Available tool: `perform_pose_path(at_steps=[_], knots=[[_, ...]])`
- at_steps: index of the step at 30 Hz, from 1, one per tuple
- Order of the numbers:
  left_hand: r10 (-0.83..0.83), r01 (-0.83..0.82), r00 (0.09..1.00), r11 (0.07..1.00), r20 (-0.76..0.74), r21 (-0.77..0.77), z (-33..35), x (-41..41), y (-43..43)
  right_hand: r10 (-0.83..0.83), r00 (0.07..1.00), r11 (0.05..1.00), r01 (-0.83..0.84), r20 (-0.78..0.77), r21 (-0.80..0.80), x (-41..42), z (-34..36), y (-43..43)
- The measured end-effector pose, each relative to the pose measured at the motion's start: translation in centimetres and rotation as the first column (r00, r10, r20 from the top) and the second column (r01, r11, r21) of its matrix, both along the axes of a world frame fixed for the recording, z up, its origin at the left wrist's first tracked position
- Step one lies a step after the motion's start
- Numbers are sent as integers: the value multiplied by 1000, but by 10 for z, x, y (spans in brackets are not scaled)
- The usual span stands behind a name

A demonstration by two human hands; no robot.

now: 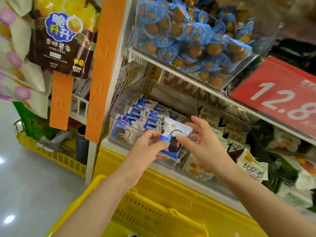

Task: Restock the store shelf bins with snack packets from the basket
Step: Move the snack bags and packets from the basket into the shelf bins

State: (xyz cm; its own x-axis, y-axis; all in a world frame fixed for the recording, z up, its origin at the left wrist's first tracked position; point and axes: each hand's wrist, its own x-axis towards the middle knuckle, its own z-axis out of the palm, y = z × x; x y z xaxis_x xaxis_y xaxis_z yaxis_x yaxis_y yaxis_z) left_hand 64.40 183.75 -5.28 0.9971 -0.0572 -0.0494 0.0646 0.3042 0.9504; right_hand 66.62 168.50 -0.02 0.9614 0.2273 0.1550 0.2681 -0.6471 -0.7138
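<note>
The left hand [150, 142] is gripping a small stack of blue-and-white snack packets [171, 151] from the left. The right hand [200, 137] is pinching the same stack, thumb on front, fingers spread behind the top packet. The stack is hanging just in front of the clear bin [113, 120], at its front right corner. Inside the bin, matching packets [136, 115] are lying in rows. Below the bin, the yellow basket [95, 187] is sitting under both forearms.

The hanging brown bag [59, 41] reads "POTATO STICKS"; the red sign [280, 98] shows "12.8".
</note>
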Motion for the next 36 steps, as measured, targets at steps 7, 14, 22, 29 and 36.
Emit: perform_pose_path(at_steps=[7,14,22,29,36], knots=[[-7,-95,967,917,253,389,1,-1,5,166,973,899,-82,163,-430,-4,17,-4],[27,-232,903,871,429,433,12,10,6,247,969,898,-221,20,-381,5,26,1],[-74,-431,859,433,507,792,-12,56,36,-28,991,882,86,131,-463,67,27,-2],[-175,-489,834,207,523,848,-41,61,50,89,982,594,-186,-166,-782,108,-10,19],[-187,-538,787,256,587,803,-49,65,52,140,956,518,-292,-258,-804,117,-31,23]])
